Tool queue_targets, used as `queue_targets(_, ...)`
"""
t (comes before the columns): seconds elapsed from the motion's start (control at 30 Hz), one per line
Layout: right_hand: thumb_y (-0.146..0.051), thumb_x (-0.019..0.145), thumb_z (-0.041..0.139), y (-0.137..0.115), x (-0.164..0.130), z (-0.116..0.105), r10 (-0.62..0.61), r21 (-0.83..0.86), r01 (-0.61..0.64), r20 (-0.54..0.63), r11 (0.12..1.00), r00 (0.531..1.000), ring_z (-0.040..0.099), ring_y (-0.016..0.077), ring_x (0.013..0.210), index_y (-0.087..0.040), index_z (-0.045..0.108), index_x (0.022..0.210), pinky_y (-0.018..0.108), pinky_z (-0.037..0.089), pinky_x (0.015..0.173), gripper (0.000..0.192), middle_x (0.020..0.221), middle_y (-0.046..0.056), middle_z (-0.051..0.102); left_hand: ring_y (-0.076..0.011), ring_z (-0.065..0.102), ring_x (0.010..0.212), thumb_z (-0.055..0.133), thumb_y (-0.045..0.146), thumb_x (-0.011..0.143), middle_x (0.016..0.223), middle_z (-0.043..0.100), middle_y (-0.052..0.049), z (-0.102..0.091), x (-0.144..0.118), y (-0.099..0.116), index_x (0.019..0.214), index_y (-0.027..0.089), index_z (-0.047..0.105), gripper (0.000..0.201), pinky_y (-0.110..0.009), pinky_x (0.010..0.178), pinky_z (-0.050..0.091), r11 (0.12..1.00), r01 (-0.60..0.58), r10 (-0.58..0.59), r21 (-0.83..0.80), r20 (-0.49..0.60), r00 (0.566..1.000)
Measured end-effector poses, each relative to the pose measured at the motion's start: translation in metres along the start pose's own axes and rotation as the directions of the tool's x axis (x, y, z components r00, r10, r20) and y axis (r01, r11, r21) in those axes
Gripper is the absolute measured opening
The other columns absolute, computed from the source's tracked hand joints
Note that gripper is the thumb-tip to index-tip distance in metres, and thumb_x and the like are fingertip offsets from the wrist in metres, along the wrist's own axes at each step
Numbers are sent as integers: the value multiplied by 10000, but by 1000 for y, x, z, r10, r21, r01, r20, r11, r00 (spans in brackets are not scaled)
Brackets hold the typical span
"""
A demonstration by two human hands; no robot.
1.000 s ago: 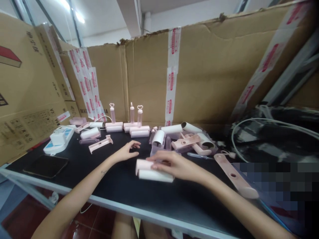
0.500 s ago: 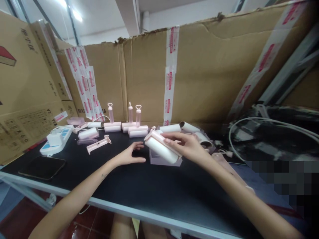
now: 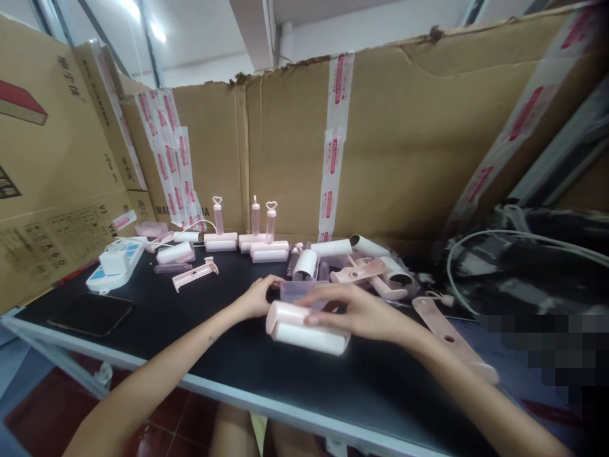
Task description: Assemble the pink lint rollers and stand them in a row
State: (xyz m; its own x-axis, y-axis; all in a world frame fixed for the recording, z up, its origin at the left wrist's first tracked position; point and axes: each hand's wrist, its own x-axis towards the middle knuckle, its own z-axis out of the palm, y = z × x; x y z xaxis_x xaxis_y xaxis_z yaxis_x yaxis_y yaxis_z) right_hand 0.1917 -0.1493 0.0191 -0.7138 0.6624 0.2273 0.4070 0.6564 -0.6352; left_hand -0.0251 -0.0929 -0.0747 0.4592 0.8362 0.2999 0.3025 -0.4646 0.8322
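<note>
Cardboard (image 3: 404,146): tall taped sheets stand along the back and left edges, walling the work area so parts cannot slide off behind.
Table (image 3: 200,343): black top carrying everything; the near strip in front of the person is where the hands work.
Pile (image 3: 366,270): loose white rolls and pink handles lie heaped behind the hands, within reach of the right arm.
Finished rollers (image 3: 259,244): a row stands upright on its rolls by the back wall, handles up, apart from the loose parts.
Phone (image 3: 90,313): lies flat at the left corner, well apart from the hands.
Roller (image 3: 307,330): lies on its side on the table, just in front of the person.
Right hand (image 3: 361,311): rests on the roller, fingers curled over its top, pinning it down.
Clear cover (image 3: 297,291): sits just behind the roller, between the hands.
Left hand (image 3: 257,297): fingers loosely curled at the cover's left end, touching it.
</note>
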Motion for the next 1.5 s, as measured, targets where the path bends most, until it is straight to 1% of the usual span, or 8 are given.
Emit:
queue_targets(0.37,-358,904,427,-6,0,23,-92,-295,128,136,947,987,604,196,893,-183,637,998,304,462,777,289,962,84,648,-207,546,1025,769,280,618,1086,586,-105,-13,-1,-6,1112,153,492,581,-382,957,384,998,-56,56,3,26,998)
queue_targets(0.63,-407,874,467,13,3,-10,-75,-232,3,-301,973,951,597,221,966,-203,622,1094,338,467,819,338,1071,86,650,-242,525,1060,764,351,595,1117,567,-91,-27,-7,3,1119,162,501,616,-388,948,387,997,-5,-6,73,148,989)
queue_targets(0.93,-339,880,459,27,8,11,-80,-213,63,-72,975,994,541,202,1058,-174,593,1117,342,406,937,318,1104,98,591,-229,463,1159,711,336,640,1236,493,-79,-34,-17,13,1250,218,408,691,-365,1014,333,979,-51,-22,198,348,937)
queue_targets(1.03,-251,867,442,35,3,-11,-96,-332,27,-193,943,977,499,207,1114,-208,552,1175,350,383,957,330,1178,86,552,-247,386,1231,679,415,664,1319,428,-78,-52,-19,24,1301,251,362,730,-374,1038,298,923,-67,-31,379,248,968)
queue_targets(1.13,-132,779,455,57,-7,-41,99,-576,-253,-285,777,953,501,259,1083,-200,618,1064,381,384,920,335,1118,106,579,-282,365,1221,549,399,763,1257,483,-78,-83,-18,29,1216,243,455,488,-442,1042,247,720,92,-47,688,-83,995)
queue_targets(1.27,-158,635,599,94,-17,-57,263,-696,-330,-206,638,942,519,321,999,-156,669,925,440,371,881,299,1012,140,583,-407,390,1152,528,376,748,1183,495,-196,-122,-24,12,1125,121,501,457,-531,929,297,339,567,-196,751,-533,823)
queue_targets(1.37,-238,621,630,109,-15,-49,246,-730,-259,-127,633,961,519,309,995,-199,634,1048,433,365,860,429,1036,115,570,-409,447,1116,576,341,704,1178,508,-231,-135,-31,-4,1111,89,501,484,-494,895,337,289,601,-363,746,-495,789)
queue_targets(1.5,-185,689,533,108,-7,-40,205,-793,-222,-126,567,971,566,285,890,-207,635,1045,373,375,751,371,962,113,625,-285,567,1005,538,261,734,1077,614,-125,-134,-32,-5,1056,174,545,334,-355,848,398,388,510,-406,768,-354,842)
